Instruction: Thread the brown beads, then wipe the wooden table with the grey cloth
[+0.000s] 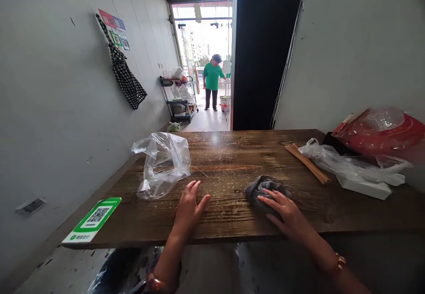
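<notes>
My right hand (281, 207) presses down on a crumpled dark grey cloth (257, 190), its fingers over the cloth on the wooden table (226, 161). My left hand (189, 203) rests on the table near the front edge, thumb apart from the fingers, with nothing in it. Just beyond and to the left of that hand lies a clear plastic bag (166, 163), puffed up and crumpled. Scratches and pale worn marks show on the wood between my hands.
A green QR code card (94, 218) lies at the left corner. To the right are a bundle of thin sticks (308, 164), a white plastic bag (332, 159) and a red bag (385, 132). Beyond the table stand a cart (179, 99) and a person in green (212, 77).
</notes>
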`<state>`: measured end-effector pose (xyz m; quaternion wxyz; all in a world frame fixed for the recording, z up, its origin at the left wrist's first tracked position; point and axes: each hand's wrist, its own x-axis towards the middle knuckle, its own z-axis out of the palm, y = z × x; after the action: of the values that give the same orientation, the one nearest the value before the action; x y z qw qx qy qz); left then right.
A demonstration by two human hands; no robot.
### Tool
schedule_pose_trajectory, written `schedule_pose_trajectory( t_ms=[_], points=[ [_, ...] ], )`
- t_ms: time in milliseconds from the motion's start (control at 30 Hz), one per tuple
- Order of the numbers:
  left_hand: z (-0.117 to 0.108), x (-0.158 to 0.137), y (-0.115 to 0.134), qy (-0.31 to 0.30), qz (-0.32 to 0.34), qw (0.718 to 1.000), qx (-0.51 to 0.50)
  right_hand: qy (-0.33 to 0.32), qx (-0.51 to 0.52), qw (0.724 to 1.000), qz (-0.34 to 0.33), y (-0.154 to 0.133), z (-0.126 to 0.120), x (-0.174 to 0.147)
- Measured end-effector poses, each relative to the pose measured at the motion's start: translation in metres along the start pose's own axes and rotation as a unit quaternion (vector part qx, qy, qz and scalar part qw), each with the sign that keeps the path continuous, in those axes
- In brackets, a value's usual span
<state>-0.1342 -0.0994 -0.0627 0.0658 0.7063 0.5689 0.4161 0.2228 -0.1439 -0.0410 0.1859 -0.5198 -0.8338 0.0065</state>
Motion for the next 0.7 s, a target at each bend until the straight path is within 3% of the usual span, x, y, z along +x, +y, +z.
schedule_pose_trajectory(
  t_ms=[133, 267, 467, 567, 700],
  points=[
    [0.002, -0.001, -0.002, 0.001, 0.004, 1.000, -0.001, 0.067, -0.075, 0.989, 0.106, 0.034, -0.001, -0.022],
    [0.005, -0.002, -0.004, 0.003, 0.005, 1.000, -0.002, 0.108, -0.117, 0.972, 0.170, 0.007, 0.011, -0.017],
    [0.003, -0.006, 0.002, 0.016, -0.002, 1.000, -0.018, 0.044, -0.034, 0.998, 0.002, -0.079, 0.036, 0.026],
    [-0.005, -0.009, 0.010, 0.084, -0.010, 0.996, -0.007, 0.046, -0.013, 0.999, -0.026, -0.095, 0.042, 0.037],
    [-0.028, -0.014, 0.010, 0.182, -0.076, 0.980, 0.037, 0.047, 0.012, 0.999, -0.023, -0.097, 0.039, 0.037]
  ],
)
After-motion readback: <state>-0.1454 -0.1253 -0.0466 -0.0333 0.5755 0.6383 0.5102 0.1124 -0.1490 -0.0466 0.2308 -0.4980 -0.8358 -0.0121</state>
